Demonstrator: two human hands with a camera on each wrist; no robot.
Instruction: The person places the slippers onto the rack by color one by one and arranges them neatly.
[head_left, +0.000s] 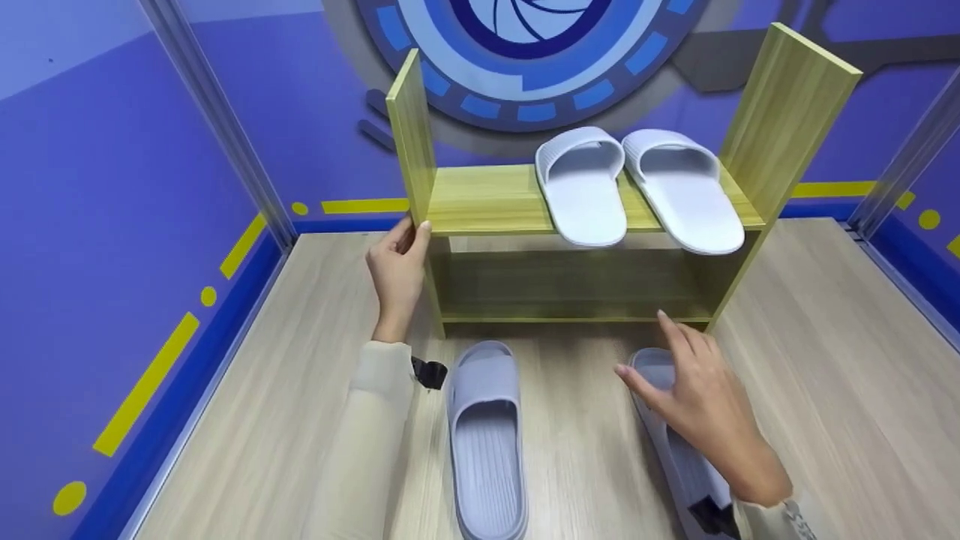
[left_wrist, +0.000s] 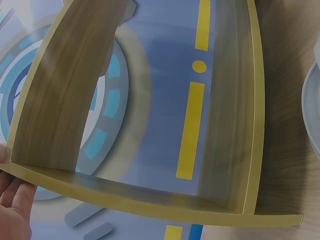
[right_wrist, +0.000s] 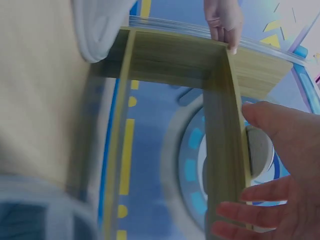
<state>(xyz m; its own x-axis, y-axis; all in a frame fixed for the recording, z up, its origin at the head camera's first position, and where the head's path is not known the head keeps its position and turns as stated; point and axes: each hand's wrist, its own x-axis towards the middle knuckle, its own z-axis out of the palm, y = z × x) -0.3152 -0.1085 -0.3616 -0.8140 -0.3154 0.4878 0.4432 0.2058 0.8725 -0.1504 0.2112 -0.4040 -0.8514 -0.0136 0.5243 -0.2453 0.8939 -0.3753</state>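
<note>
A light wooden shoe rack [head_left: 487,199] with two shelves stands against the back wall. My left hand [head_left: 397,266] grips the edge of its left side panel at the height of the upper shelf; the left wrist view shows thumb and fingers on either side of that panel. Two white slippers [head_left: 589,191] sit side by side on the upper shelf, toes to the back. My right hand [head_left: 701,390], thumb and fingers spread and holding nothing, is over the right grey slipper [head_left: 651,367] and partly hides it. Another grey slipper [head_left: 487,442] lies on the floor nearer my left arm.
The rack's tall side panels [head_left: 795,112] rise above the upper shelf. Its lower shelf [head_left: 570,300] sits just above the wood-look floor [head_left: 262,405]. Blue and purple printed walls [head_left: 112,225] enclose the space on the left, back and right, with metal posts at the corners.
</note>
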